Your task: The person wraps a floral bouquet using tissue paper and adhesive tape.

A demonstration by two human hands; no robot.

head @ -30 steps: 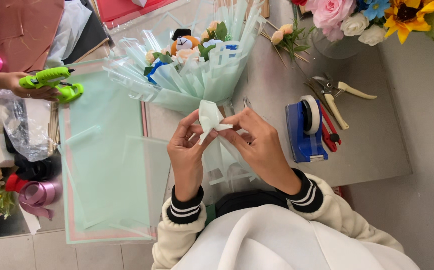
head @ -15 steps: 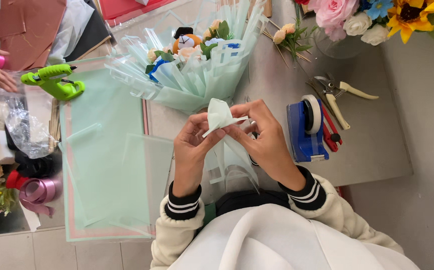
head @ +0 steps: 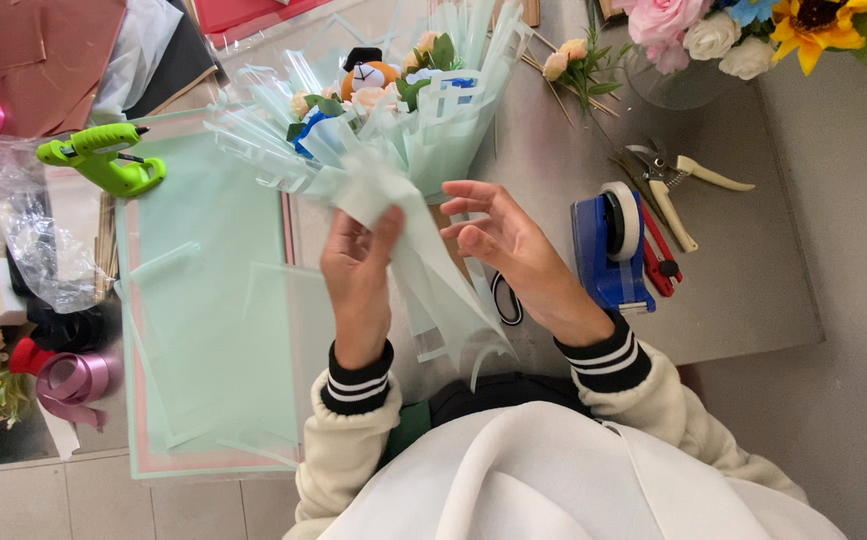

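From the head camera, looking straight down: the left hand (head: 358,275) pinches a pale green wrapping sheet (head: 393,215) between thumb and fingers, right at the base of the bouquet (head: 383,110), which lies on the grey table (head: 753,270) with its blooms pointing away from the person. The right hand (head: 508,250) is spread, fingers loose, holding nothing, just beside the sheet's trailing edge. More green sheets (head: 203,300) are stacked to the left, a lime glue gun (head: 103,155) above them. A blue tape dispenser (head: 613,245) and pruning shears (head: 673,185) sit off to the right.
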